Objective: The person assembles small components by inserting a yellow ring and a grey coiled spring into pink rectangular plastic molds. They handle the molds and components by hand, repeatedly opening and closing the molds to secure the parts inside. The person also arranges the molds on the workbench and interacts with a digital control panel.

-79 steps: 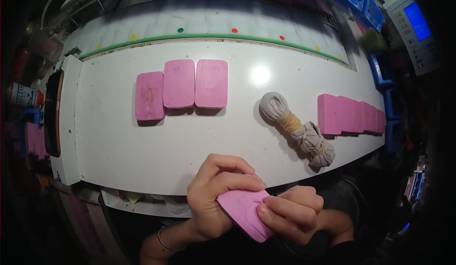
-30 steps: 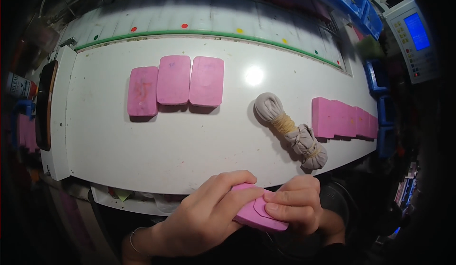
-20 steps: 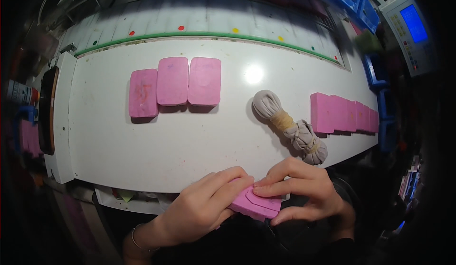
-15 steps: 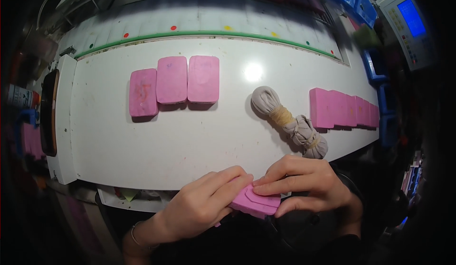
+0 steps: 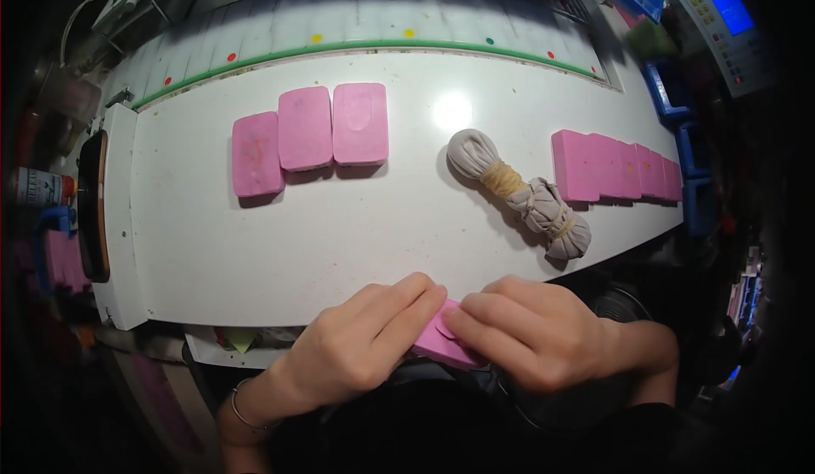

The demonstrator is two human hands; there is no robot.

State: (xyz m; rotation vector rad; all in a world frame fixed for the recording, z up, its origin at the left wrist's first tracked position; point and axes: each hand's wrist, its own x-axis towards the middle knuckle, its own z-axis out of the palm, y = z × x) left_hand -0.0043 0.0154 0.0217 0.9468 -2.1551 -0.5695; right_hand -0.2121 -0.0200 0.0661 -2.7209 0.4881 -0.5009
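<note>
Over the near edge of the white table, both of my hands grip one pink rubber mold [image 5: 441, 351]. My left hand [image 5: 361, 338], with a thin bangle at the wrist, is closed on its left side. The fingers of my right hand [image 5: 539, 330] press on its upper face, where a raised, stepped piece shows; they cover much of the right side. Beyond my right hand lies a grey cloth bundle [image 5: 543, 207] tied with tan bands. Three similar pink molds [image 5: 306, 130] lie side by side at the far left of the tabletop.
A row of several pink molds [image 5: 598, 166] stands on the right. Blue bins [image 5: 666, 92] and a device with a blue screen [image 5: 726, 3] line the right side. A dark phone-like slab [image 5: 93, 207] rests at the left edge. A green strip [image 5: 365, 52] crosses the back.
My right fingers have curled further over the mold, hiding more of it. The whole view has shifted, so table things appear higher. The coloured dots behind the green strip sit elsewhere.
</note>
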